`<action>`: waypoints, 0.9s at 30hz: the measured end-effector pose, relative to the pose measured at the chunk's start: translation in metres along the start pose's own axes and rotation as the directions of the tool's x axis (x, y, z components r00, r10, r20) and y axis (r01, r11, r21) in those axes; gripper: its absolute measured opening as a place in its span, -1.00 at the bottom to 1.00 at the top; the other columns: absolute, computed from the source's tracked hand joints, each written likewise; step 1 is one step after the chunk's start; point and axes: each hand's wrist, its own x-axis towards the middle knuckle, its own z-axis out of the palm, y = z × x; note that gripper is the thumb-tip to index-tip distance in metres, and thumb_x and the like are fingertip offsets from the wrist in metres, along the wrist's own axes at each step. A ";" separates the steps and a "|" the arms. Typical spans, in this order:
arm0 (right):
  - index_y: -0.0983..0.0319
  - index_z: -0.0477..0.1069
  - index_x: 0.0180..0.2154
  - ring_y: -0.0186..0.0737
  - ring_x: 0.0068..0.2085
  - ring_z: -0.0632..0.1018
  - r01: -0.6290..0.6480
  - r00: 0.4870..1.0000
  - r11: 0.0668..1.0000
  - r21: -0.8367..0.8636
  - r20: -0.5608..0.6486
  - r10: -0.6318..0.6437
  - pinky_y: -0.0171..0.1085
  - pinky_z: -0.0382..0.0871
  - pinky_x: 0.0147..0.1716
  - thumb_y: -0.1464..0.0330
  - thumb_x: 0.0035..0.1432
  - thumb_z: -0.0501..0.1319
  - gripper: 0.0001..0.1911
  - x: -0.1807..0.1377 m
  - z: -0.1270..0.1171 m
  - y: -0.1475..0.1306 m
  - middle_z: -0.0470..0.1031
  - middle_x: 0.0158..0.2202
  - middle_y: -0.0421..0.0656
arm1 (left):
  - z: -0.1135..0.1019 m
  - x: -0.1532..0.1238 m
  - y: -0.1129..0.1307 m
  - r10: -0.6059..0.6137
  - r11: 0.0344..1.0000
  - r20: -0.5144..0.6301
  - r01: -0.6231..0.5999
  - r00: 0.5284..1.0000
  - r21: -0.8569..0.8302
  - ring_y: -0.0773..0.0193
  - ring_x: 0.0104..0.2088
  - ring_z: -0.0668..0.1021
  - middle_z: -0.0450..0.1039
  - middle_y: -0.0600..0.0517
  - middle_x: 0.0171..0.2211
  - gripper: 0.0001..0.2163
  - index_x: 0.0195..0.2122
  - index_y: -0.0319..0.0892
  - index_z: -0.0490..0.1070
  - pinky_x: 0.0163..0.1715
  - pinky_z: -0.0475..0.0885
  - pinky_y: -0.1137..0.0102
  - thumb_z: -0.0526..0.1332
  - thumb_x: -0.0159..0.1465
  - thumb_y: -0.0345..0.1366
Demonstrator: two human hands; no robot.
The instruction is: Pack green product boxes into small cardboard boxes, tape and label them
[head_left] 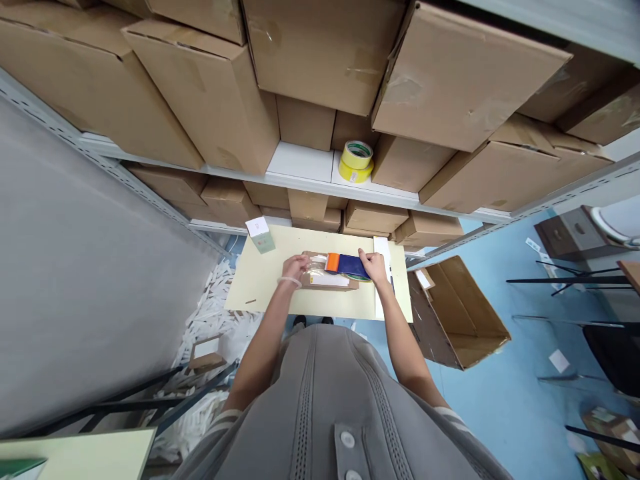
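A small flat cardboard box (334, 281) lies on a pale yellow table (260, 287) in front of me. My left hand (294, 268) rests on the box's left end, fingers curled over clear tape. My right hand (374, 265) grips a tape dispenser (346, 264) with an orange and blue body, held over the top of the box. A small white and green carton (260, 235) stands at the table's far left corner.
Metal shelves behind the table carry many large cardboard boxes (210, 87) and a yellow tape roll (356, 161). An open empty cardboard box (457, 313) lies on the blue floor at right. White paper strips (215, 313) litter the floor at left.
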 end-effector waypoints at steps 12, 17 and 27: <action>0.18 0.20 -0.78 -0.32 -0.64 0.21 0.058 0.997 0.975 -0.213 0.060 -0.047 -0.28 -0.03 -0.53 -0.06 0.23 -0.07 -0.32 -0.006 0.033 0.005 0.23 -0.76 -0.18 | -0.048 0.007 -0.015 -0.105 0.993 -0.104 0.099 0.989 -0.061 0.49 -0.66 0.34 0.35 0.13 -0.68 -0.69 -0.54 -0.25 0.38 -0.59 0.32 0.47 0.50 -0.20 -0.32; 0.20 0.29 -0.75 -0.31 -0.63 0.25 0.089 0.995 0.967 -0.238 0.063 -0.076 -0.28 -0.02 -0.52 -0.07 0.24 -0.09 -0.30 -0.006 0.033 0.009 0.29 -0.75 -0.14 | -0.051 0.003 -0.027 -0.070 0.996 -0.105 0.064 0.992 -0.062 0.48 -0.63 0.35 0.35 0.14 -0.64 -0.63 -0.49 -0.23 0.39 -0.58 0.29 0.48 0.51 -0.22 -0.19; 0.19 0.28 -0.74 -0.27 -0.61 0.31 0.089 0.995 0.956 -0.280 0.077 -0.070 -0.28 0.01 -0.51 -0.03 0.26 -0.08 -0.33 -0.005 0.032 0.002 0.30 -0.74 -0.14 | -0.036 0.002 -0.060 0.033 0.993 -0.141 -0.016 0.990 0.119 0.34 -0.49 0.45 0.40 0.09 -0.53 -0.62 -0.42 -0.18 0.33 -0.48 0.36 0.42 0.43 -0.11 -0.08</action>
